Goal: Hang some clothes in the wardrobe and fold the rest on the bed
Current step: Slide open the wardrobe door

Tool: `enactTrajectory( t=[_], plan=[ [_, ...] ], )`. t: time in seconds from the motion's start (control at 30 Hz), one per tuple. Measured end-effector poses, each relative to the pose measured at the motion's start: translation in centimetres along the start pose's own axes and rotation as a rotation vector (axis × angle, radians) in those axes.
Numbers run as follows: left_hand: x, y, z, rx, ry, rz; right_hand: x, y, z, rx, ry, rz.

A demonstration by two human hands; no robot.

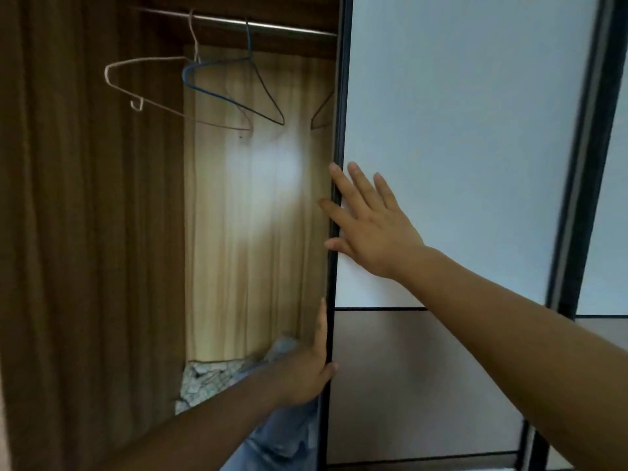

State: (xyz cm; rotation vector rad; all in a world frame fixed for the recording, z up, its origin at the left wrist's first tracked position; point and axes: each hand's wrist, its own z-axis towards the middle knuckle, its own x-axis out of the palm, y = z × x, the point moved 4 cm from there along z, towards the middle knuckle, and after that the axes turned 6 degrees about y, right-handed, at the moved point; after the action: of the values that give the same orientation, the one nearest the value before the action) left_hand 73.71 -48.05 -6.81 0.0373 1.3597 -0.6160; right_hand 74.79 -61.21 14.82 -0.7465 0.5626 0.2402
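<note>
The right hand point(370, 232) is pressing flat, fingers spread, on the wardrobe door point(458, 130) while the left hand point(309, 372) is pinching its edge (wire hangers point(146, 60) are hanging inside, jeans point(285, 433) lying below).

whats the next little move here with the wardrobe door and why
Probably slide the sliding door further right: the left hand holds its edge, the right hand presses flat on it, and a dark hanger is half hidden behind it.
</note>
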Motion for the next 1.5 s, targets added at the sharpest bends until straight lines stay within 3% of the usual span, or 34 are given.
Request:
enactTrajectory(
  t=[0.47,0.67,0.8,0.97,1.07,1.23,1.4,1.5],
  plan=[
    [7.2,-11.3,13.4,0.154,-0.048,-0.039,4.3,-14.3,-10.2,0.176,0.135,-0.297],
    [9.9,-13.5,17.5,0.194,-0.051,-0.236,5.3,-18.0,-13.0,0.218,0.159,-0.346],
    [11.0,-14.5,19.0,0.211,0.062,-0.423,5.7,-19.5,-14.0,0.242,0.195,-0.379],
    [10.7,-14.8,19.3,0.230,0.125,-0.422,5.9,-20.0,-14.8,0.268,0.237,-0.352],
    [9.7,-14.2,18.3,0.191,0.152,-0.410,5.7,-19.3,-14.7,0.267,0.210,-0.256],
    [5.4,-8.9,14.4,0.020,0.170,-0.108,8.2,-12.8,-15.5,-0.011,0.201,-0.118],
    [1.3,-1.4,7.0,-0.278,0.188,0.091,14.0,-4.8,-15.1,0.049,0.630,0.527],
    [0.4,2.4,1.1,-0.486,0.167,0.097,16.6,-0.1,-13.3,-0.011,0.745,0.772]
  ],
)
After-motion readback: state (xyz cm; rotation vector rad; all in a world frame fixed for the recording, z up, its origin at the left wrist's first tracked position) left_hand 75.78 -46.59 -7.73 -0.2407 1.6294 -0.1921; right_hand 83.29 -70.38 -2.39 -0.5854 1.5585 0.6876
